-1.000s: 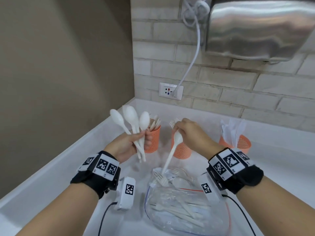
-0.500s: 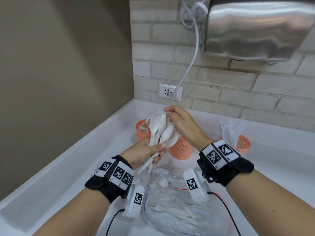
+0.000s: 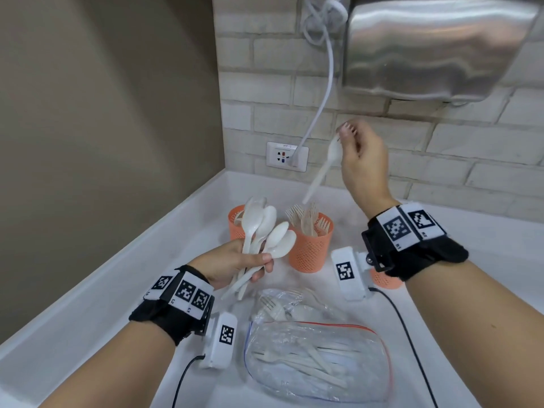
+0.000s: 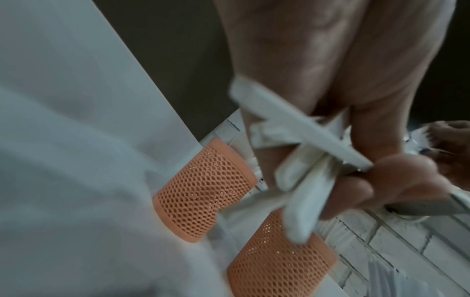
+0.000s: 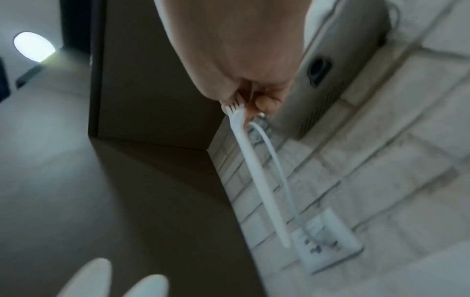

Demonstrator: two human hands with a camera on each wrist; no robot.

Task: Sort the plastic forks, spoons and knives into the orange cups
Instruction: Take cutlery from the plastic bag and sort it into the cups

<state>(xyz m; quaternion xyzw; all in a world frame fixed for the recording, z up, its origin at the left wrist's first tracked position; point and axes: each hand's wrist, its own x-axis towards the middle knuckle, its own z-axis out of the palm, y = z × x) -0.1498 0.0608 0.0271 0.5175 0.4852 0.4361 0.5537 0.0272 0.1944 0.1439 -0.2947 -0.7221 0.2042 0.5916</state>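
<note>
Black wristbands (image 3: pixel 173 316) with square-coded white tags (both wrists), white camera blocks (image 3: pixel 220 340), black cables (image 3: pixel 184 375)

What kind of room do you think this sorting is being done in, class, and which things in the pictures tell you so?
Probably a washroom or utility corner, though that is a guess. A steel hand dryer hangs on the pale brick wall, its cable runs to a wall socket, and a white counter fills the corner.

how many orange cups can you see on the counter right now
3 orange mesh plastic cups: left one behind the held spoons, middle one holding forks, right one mostly hidden behind the right wrist. More could be hidden.
</note>
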